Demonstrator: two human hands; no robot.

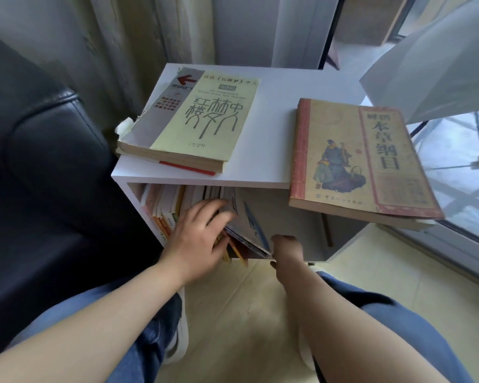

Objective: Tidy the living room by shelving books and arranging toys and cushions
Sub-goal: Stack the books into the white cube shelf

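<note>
Books point(194, 214) lean rightward in the shelf, left hand point(198, 239) spread flat against them.
</note>
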